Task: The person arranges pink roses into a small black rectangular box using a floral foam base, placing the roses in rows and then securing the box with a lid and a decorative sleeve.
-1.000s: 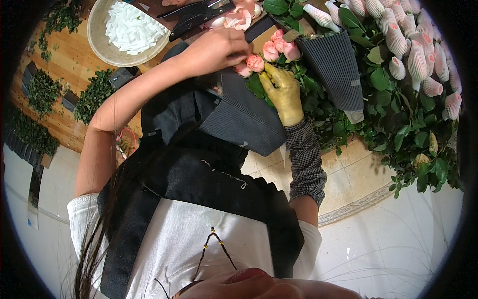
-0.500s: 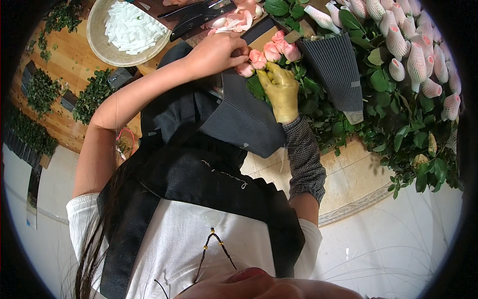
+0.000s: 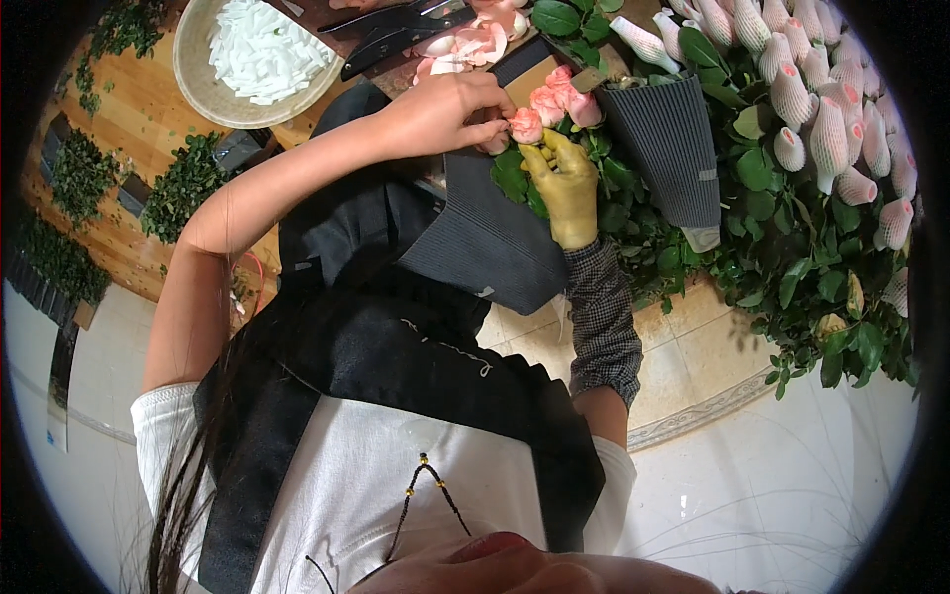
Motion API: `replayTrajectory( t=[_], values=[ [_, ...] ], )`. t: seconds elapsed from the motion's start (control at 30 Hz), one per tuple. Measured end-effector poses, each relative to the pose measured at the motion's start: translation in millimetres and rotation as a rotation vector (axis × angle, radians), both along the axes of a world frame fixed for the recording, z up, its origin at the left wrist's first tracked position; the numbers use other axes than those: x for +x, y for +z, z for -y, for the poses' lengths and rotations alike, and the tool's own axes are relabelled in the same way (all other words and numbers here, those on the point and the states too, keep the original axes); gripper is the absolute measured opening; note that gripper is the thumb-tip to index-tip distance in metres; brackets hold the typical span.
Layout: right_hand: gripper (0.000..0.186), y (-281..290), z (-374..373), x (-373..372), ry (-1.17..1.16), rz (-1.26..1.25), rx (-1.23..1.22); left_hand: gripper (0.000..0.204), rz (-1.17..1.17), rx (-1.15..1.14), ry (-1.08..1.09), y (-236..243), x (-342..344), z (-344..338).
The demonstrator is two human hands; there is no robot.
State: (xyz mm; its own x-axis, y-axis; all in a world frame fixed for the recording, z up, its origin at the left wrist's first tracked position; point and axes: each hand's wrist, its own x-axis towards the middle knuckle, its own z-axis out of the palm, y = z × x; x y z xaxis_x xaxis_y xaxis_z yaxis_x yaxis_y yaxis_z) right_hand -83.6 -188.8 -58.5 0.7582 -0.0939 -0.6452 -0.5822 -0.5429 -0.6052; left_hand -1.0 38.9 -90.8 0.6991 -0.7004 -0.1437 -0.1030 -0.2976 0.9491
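Note:
A pink rose (image 3: 525,126) sits between my two hands. My bare left hand (image 3: 457,114) has its thumb and fingers pinched at the left edge of the bloom. From below, my right hand (image 3: 563,188) in a yellow glove closes its fingers and thumb just under the same flower; the stem there is hidden. More pink roses (image 3: 547,103) stand close behind, and another bloom shows partly beneath my left fingers. Dark grey corrugated wrapping (image 3: 490,238) spreads below the roses, with green leaves (image 3: 512,178) between it and my glove.
A bowl (image 3: 188,74) of short white pieces stands at upper left, beside a black-handled tool (image 3: 401,35) and loose pink petals (image 3: 480,45). At right are another grey corrugated piece (image 3: 663,144) and many net-sleeved roses (image 3: 826,139). Leafy bunches (image 3: 183,188) lie on the wooden floor.
Both hands have shifted slightly right. My left fingertips have moved from beside the front roses onto the edge of one bloom, and my gloved fingers have drawn in under it.

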Motion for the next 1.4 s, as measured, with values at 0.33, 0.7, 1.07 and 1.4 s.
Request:
replayTrajectory(
  t=[0.33,0.7,1.07,1.4],
  values=[
    [0.024,9,-5,6,0.010,0.066,0.020,0.019,-0.335,0.011,-0.124,-24,-1,10],
    [0.024,5,-3,1,0.117,0.143,-0.101,0.017,-0.294,0.133,-0.003,-8,9,18],
    [0.024,9,-5,4,0.217,0.220,-0.136,0.026,0.033,0.092,0.044,-8,5,22],
    [0.026,3,-3,-1,0.170,0.229,-0.135,0.016,-0.557,-0.040,0.098,-9,-10,21]
  ],
)
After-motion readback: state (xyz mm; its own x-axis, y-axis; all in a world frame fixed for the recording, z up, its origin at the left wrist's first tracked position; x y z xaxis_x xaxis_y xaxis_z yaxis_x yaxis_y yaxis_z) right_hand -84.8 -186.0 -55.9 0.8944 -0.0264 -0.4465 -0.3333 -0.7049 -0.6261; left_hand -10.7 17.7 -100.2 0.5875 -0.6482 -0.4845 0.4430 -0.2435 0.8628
